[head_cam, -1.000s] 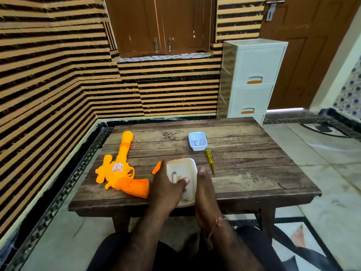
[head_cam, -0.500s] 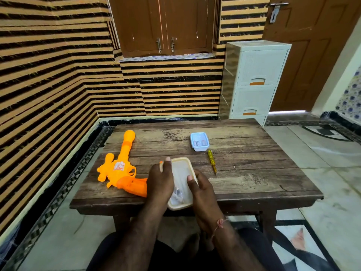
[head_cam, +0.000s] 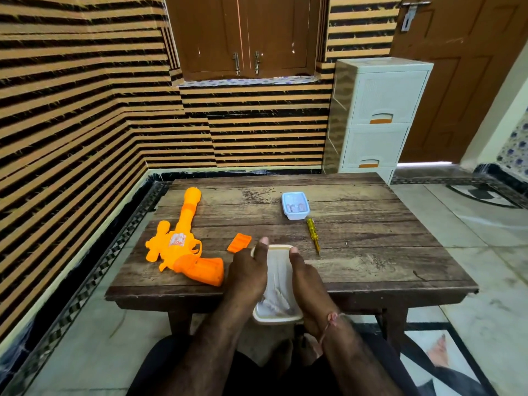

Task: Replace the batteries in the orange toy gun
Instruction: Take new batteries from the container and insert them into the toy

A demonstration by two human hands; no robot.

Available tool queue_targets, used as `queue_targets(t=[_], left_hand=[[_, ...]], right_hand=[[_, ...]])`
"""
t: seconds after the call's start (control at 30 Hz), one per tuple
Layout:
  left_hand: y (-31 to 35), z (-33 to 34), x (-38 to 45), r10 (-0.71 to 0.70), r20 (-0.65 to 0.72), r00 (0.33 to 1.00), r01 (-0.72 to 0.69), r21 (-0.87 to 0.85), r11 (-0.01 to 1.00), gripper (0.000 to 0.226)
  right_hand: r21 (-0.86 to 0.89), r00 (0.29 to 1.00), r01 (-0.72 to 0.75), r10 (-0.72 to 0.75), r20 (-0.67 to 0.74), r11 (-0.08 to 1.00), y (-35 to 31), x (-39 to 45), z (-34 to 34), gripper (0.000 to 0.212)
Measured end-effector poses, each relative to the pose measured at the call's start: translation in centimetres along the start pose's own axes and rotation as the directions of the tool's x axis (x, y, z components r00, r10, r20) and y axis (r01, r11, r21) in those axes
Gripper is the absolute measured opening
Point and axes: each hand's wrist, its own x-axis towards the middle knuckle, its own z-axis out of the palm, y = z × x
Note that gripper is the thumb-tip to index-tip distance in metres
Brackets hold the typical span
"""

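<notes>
orange toy gun (head_cam: 183, 244) on table (head_cam: 371, 261) | both hands grip white container (head_cam: 278, 284)

Your left hand (head_cam: 248, 274) and right hand (head_cam: 307, 281) cover both long sides of the cream rectangular plastic tub (head_cam: 276, 284); its contents blur into pale streaks. You cannot tell what sits inside the small pale-blue plastic tray (head_cam: 295, 205).

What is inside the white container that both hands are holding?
The white container holds some small pale, metallic-looking objects at its near end; they are too blurred to name. The left hand and right hand cover its sides.
</notes>
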Motion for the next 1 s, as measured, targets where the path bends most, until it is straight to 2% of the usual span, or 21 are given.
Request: queue_targets(t=[0.17, 0.23, 0.33, 0.43, 0.57, 0.67, 0.73, 0.83, 0.9, 1.0], left_hand=[[0.6, -0.5, 0.0, -0.042, 0.023, 0.999, 0.043, -0.028, 0.999, 0.083], [0.8, -0.7, -0.1, -0.031, 0.016, 0.999, 0.032, -0.032, 0.999, 0.08], [0.9, -0.8, -0.6, 0.003, 0.054, 0.999, -0.003, -0.004, 1.0, 0.081], [0.6, -0.5, -1.2, -0.005, 0.102, 0.995, 0.008, -0.03, 1.0, 0.082], [0.5, -0.5, -1.5, -0.099, 0.131, 0.986, 0.106, -0.054, 0.993, 0.076], [1.0, -1.0, -1.6, -0.172, 0.132, 0.976, 0.182, -0.067, 0.981, 0.086], [1.0, -1.2, -1.9, -0.179, 0.165, 0.97, 0.187, -0.035, 0.982, 0.088], [0.1, -1.1, -2.9, -0.128, 0.167, 0.978, 0.125, 0.028, 0.992, 0.066], [-0.9, -0.6, -3.1, -0.095, 0.135, 0.986, 0.092, 0.031, 0.995, 0.069], [-0.7, -0.4, -2.9, -0.127, 0.085, 0.988, 0.125, 0.029, 0.992, 0.069]], right_hand=[[-0.105, 0.999, 0.031, -0.031, -0.004, 0.994, 0.0, 0.2, 0.4, 0.068], [-0.076, 1.0, 0.011, -0.011, -0.002, 0.997, -0.2, 0.3, 0.4, 0.072], [0.043, 0.999, -0.037, 0.036, 0.028, 0.998, -0.6, 0.4, 0.2, 0.063], [0.032, 1.0, -0.003, 0.003, 0.01, 0.999, -0.4, 0.6, 0.0, 0.078], [-0.083, 1.0, 0.001, -0.002, -0.013, 0.997, -0.7, -0.1, -0.3, 0.064], [-0.122, 0.997, 0.061, -0.066, -0.036, 0.991, -1.0, -0.1, -0.2, 0.059], [-0.119, 0.99, 0.083, -0.095, -0.102, 0.989, -1.3, 0.0, -0.4, 0.059], [-0.09, 0.973, 0.056, -0.074, -0.218, 0.994, -1.3, 0.4, -1.0, 0.061], [-0.014, 0.98, 0.029, -0.031, -0.194, 0.999, -1.2, 0.2, -0.6, 0.067], [0.098, 0.991, -0.033, 0.045, -0.122, 0.995, -0.2, 0.3, 0.2, 0.084]])
